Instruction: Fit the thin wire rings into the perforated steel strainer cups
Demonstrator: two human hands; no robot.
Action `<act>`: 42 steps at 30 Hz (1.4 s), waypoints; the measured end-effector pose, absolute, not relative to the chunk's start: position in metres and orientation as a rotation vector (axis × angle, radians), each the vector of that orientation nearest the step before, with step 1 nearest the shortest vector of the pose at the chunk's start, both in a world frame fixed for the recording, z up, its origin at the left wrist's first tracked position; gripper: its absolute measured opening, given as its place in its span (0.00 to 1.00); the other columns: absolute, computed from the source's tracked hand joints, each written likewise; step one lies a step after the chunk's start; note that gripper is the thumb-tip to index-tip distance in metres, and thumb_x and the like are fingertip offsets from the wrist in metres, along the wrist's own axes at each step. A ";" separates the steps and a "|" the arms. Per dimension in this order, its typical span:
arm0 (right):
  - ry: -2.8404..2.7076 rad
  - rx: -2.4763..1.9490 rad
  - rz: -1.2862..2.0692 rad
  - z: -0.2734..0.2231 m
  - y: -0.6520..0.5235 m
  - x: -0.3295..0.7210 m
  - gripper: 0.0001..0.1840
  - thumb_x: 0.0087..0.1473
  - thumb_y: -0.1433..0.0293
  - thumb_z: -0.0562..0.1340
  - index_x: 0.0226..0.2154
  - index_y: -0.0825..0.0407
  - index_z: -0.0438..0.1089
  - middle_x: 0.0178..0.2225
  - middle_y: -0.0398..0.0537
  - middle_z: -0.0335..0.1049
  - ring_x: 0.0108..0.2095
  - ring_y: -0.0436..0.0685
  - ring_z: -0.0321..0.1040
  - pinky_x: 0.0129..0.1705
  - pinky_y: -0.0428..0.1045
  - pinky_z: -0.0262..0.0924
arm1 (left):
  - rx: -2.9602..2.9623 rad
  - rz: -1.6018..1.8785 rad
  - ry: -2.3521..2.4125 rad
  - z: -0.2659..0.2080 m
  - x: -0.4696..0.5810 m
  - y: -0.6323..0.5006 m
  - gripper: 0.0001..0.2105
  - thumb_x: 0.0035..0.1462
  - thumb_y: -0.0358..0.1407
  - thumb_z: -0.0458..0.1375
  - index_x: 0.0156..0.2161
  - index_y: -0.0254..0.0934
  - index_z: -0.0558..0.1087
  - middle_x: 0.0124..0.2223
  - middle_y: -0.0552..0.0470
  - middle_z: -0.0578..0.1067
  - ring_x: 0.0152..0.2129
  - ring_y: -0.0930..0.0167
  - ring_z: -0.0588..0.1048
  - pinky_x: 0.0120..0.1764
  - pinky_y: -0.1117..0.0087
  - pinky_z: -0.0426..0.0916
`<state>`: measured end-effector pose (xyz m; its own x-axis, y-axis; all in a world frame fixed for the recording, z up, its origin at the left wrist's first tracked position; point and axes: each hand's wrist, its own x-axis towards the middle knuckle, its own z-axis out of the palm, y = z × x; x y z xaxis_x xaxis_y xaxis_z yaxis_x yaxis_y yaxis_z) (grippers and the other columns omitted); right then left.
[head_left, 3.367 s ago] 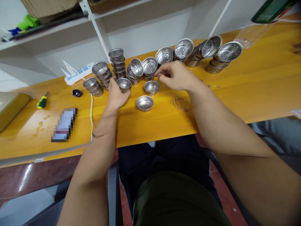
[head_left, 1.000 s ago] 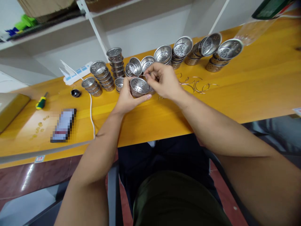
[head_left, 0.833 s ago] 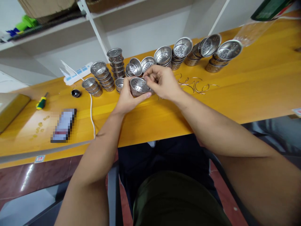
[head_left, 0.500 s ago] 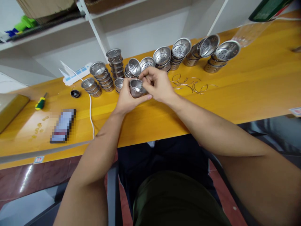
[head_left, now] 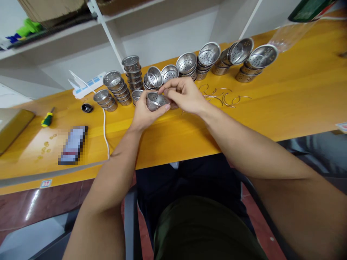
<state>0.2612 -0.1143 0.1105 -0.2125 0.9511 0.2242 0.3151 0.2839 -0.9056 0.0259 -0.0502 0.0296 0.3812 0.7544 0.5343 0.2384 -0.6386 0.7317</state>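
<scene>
My left hand [head_left: 145,115] is wrapped round a small perforated metal cup [head_left: 155,102], holding it tilted just above the table with its opening towards me. Thumb and fingers grip its sides. At the cup's right rim, my right hand [head_left: 183,94] is closed in a pinch, fingertips bent over the edge. Whatever lies between those fingertips is too small or hidden to name. To the right of that hand, several thin curved wires [head_left: 222,98] lie loose on the table.
Stacks of perforated metal cups [head_left: 187,63] line the table's back edge. On the left are a phone [head_left: 73,145], a screwdriver [head_left: 47,119], a white cable [head_left: 105,133], a power strip [head_left: 90,85] and small yellow rings [head_left: 45,148]. A clear plastic bottle [head_left: 287,36] stands back right.
The cup has tilted and moved slightly left in my left hand. My right hand has shifted a little, its fingers now stretched further over the rim.
</scene>
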 end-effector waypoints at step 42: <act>-1.990 -0.805 0.404 0.073 -0.096 0.276 0.46 0.79 0.23 0.64 0.73 0.39 0.88 0.76 0.61 0.78 0.77 0.80 0.76 0.79 0.76 0.77 | 2.209 1.509 0.757 0.031 0.001 -0.022 0.48 0.67 0.72 0.80 0.78 0.54 0.67 0.70 0.43 0.80 0.72 0.49 0.85 0.80 0.42 0.81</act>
<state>0.2756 -0.0960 0.0734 -0.3613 0.6804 0.6376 0.3780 0.7320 -0.5668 0.0007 -0.0221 0.0307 0.2862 0.6104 0.7386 0.2266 -0.7921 0.5668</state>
